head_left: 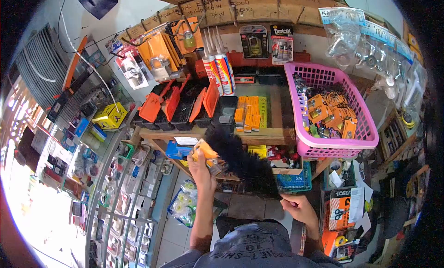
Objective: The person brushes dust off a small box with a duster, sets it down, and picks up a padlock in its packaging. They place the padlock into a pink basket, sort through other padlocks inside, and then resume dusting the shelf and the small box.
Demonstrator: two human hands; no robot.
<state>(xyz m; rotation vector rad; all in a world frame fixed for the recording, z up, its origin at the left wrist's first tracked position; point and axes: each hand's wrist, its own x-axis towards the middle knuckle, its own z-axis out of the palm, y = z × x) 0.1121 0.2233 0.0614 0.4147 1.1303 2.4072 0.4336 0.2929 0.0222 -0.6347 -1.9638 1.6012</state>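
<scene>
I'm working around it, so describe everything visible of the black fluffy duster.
The long black fluffy duster looks feathery or fibrous, with ragged edges. The right hand grips its lower end; little handle shows. It slants up and leftward in front of the brown wooden shelf edge, its far end beside the orange cardboard pack in the left hand; whether they touch is unclear.

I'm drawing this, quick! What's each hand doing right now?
Left hand: closed, holding an orange packet.
Right hand: closed, holding a fluffy black duster by its end.
</scene>
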